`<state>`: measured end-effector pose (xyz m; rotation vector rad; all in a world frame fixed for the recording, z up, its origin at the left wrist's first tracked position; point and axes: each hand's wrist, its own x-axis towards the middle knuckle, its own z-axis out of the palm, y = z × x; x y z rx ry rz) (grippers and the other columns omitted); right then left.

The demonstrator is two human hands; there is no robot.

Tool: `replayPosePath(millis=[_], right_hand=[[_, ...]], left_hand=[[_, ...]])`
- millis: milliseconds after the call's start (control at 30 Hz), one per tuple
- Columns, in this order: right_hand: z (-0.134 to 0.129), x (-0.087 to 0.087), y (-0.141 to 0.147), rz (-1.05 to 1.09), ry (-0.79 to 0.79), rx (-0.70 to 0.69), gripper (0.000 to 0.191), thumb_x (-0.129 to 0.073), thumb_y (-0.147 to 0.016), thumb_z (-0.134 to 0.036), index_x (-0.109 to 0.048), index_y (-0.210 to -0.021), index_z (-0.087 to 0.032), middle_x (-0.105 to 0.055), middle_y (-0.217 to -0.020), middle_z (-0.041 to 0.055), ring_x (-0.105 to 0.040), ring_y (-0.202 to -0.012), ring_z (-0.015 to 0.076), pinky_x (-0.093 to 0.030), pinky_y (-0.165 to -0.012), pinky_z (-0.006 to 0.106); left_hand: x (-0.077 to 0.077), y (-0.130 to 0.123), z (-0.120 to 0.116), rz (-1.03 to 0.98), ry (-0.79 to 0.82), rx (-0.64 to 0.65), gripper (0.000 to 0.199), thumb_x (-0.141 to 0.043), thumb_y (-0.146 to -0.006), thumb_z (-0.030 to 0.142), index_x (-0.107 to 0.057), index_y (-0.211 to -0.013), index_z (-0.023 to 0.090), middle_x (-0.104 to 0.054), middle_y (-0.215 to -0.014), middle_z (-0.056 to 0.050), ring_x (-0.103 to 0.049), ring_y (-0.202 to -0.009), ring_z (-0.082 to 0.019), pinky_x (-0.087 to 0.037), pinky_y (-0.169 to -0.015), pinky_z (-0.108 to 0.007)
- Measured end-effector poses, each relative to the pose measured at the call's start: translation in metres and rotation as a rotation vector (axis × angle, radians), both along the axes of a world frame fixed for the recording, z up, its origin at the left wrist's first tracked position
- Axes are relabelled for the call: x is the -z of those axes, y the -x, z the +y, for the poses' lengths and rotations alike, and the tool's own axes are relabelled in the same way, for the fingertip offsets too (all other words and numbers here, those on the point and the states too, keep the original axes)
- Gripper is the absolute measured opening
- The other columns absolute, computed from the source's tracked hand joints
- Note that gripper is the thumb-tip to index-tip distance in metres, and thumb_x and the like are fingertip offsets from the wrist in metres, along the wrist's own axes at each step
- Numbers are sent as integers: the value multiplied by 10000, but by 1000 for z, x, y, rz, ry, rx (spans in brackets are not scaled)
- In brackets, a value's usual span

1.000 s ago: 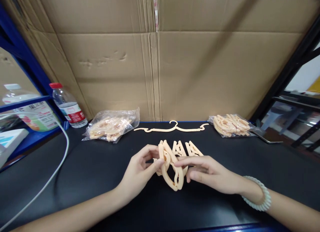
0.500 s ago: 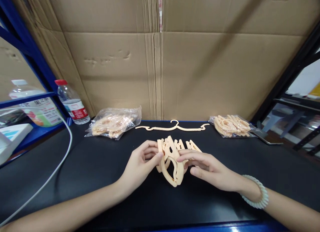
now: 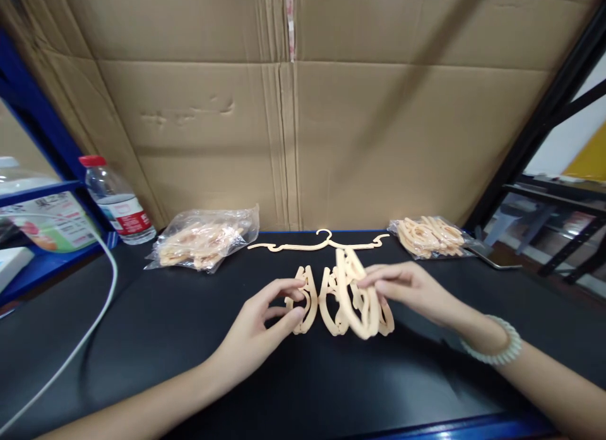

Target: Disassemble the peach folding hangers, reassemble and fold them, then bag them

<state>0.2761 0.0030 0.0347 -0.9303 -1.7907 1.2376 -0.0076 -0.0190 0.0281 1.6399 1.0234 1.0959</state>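
Several folded beige plastic hangers stand on the black tabletop (image 3: pixel 284 389) in front of me. My right hand (image 3: pixel 407 288) pinches one folded hanger (image 3: pixel 350 301) between thumb and fingers, raised in front of the others on the right. My left hand (image 3: pixel 265 320) is beside the leftmost folded hanger (image 3: pixel 307 307), its thumb and fingers apart around that hanger's left edge. Whether the fingertips touch it is hard to tell. Behind them an unfolded hanger (image 3: pixel 307 246) lies flat with its hook toward the cardboard.
Clear bags of beige hangers lie at the back left (image 3: pixel 203 238) and back right (image 3: pixel 428 237). A red-capped bottle (image 3: pixel 120 206) stands on the left, near a white cable (image 3: pixel 101 320). A metallic flat object (image 3: pixel 495 255) lies at right. Cardboard (image 3: pixel 213 112) rises behind.
The folded hanger has moved right and away from my left hand, now held by my right hand alone. My left hand has loosened from it. The view has shifted slightly.
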Motion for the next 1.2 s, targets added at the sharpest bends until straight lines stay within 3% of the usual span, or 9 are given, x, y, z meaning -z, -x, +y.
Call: replayPosePath(millis=[133, 300, 467, 567, 633, 767, 867, 967, 1200], right_hand=[[27, 1, -41, -80, 34, 299, 319, -643, -800, -438, -725, -666, -160, -579, -538, 17, -441, -483, 100, -349, -469, 237], [36, 0, -59, -417, 102, 276, 371, -601, -805, -462, -657, -595, -161, -561, -529, 11, -449, -426, 90, -342, -436, 239], [26, -2, -56, -566, -41, 86, 299, -583, -838, -457, -667, -757, -181, -661, -783, 60, -591, -573, 151, -465, -507, 272], [17, -7, -55, -678, -239, 94, 221, -607, -835, -400, -683, -784, -199, -670, -840, 66, -614, -663, 179, -500, -584, 297], [8, -11, -52, -706, -361, 111, 238, -699, -767, -390, -709, -935, -221, -681, -973, 86, -639, -859, 244, -530, -738, 358], [-14, -9, -32, -672, -504, -57, 728, -784, -687, -441, -518, -1351, -307, -467, -1430, 90, -362, -1344, 369, -321, -1087, 521], [-27, 3, -10, -770, -433, -193, 752, -625, -823, -529, -308, -1470, -316, -248, -1550, 91, -166, -1425, 372, -158, -1123, 604], [-29, 15, 8, -914, -385, -183, 807, -475, -870, -627, -126, -1512, -285, -24, -1585, 97, -15, -1439, 377, -87, -1117, 633], [-8, 25, 25, -997, -489, -109, 794, -329, -905, -665, -50, -1519, -248, -16, -1586, 103, 16, -1447, 350, -109, -1128, 607]], left_hand=[[-1, 3, 4, 50, -96, -52, 221, -691, -751, 226, -718, -970, 231, -673, -972, -69, -629, -926, -237, -558, -796, -304], [5, 5, 9, 157, -171, -42, 202, -654, -777, 213, -714, -968, 239, -682, -978, -74, -643, -906, -238, -550, -785, -292], [9, 9, 8, 329, -331, 11, 259, -635, -789, 189, -697, -1027, 270, -682, -1012, -74, -627, -948, -260, -505, -861, -343], [11, 9, 0, 458, -376, 141, 382, -620, -805, 207, -643, -1175, 299, -640, -1190, -82, -560, -1133, -295, -441, -989, -413], [13, 8, -7, 581, -386, 208, 513, -636, -801, 250, -556, -1302, 326, -548, -1355, -76, -447, -1282, -332, -312, -1095, -511], [13, 7, -17, 779, -393, 369, 723, -661, -793, 406, -350, -1444, 367, -294, -1546, -58, -193, -1413, -417, -94, -1101, -672], [9, 8, -19, 880, -400, 466, 799, -616, -810, 507, -218, -1486, 356, -139, -1584, -57, -83, -1424, -431, -109, -1091, -683], [7, 10, -15, 963, -422, 471, 825, -556, -836, 556, -133, -1505, 321, -39, -1591, -67, -21, -1424, -426, -115, -1101, -669], [7, 20, 8, 1010, -475, 442, 818, -599, -817, 538, -203, -1497, 313, -89, -1590, -69, -88, -1430, -405, -161, -1119, -627]])
